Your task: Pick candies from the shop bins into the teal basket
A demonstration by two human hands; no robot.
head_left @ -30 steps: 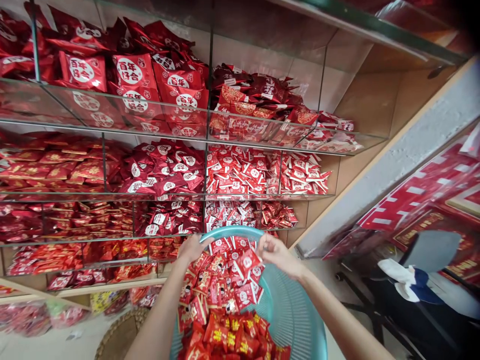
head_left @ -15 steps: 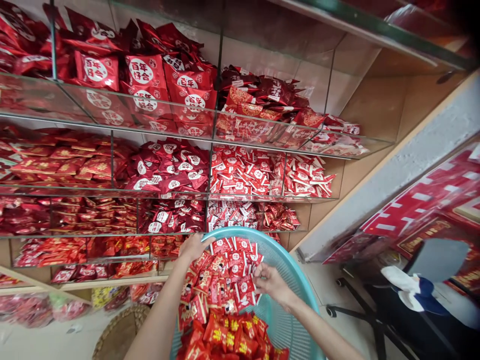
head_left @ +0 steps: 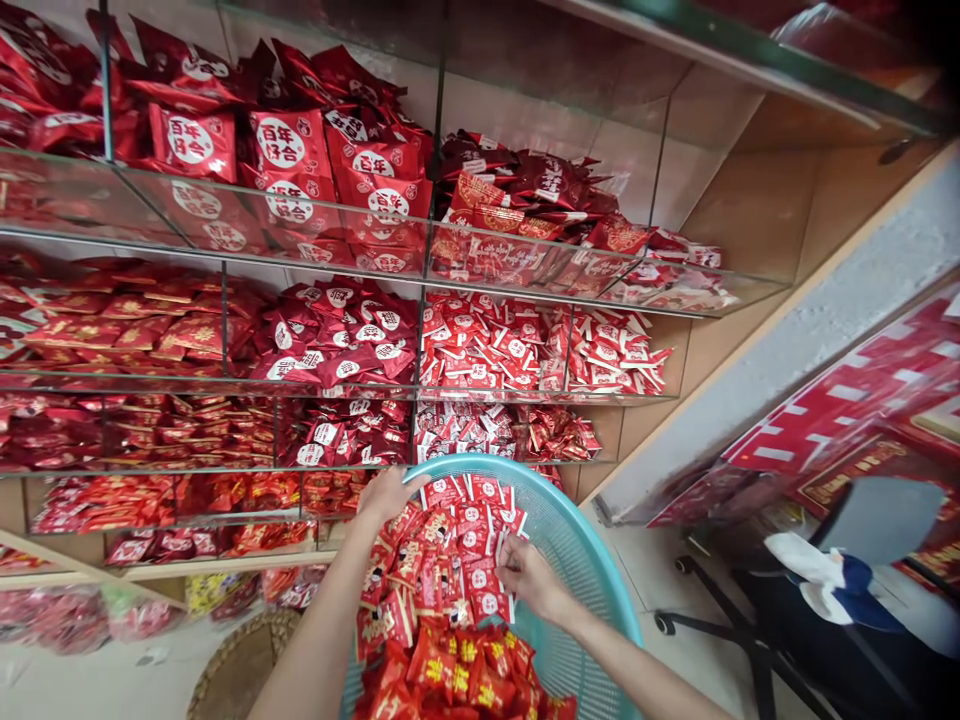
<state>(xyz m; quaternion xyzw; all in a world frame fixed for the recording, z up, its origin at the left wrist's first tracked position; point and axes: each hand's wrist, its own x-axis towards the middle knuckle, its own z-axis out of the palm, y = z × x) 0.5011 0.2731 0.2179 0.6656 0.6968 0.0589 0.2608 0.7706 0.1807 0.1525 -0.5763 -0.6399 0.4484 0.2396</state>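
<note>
Nearby, one round woven object (head_left: pixel 219 648) sits leftmost; our left hand (head_left: pixel 385 495) clasps one teal basket (head_left: pixel 581 540), which blocks part of the shelves (head_left: pixel 757 210); our right hand (head_left: pixel 531 577), fingers bunched, touches red packets (head_left: pixel 439 545) inside, grip unclear; one chair (head_left: pixel 795 620) stands rightmost.

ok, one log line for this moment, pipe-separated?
left hand: holds teal basket by rim | right hand: at red-and-white packets inside, grip unclear | yellow-lettered packets: same basket | ahead: stocked shelves

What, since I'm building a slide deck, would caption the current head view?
Left hand at the rim of a turquoise basket, right hand among its red packets, before shelves stacked with more.
</note>
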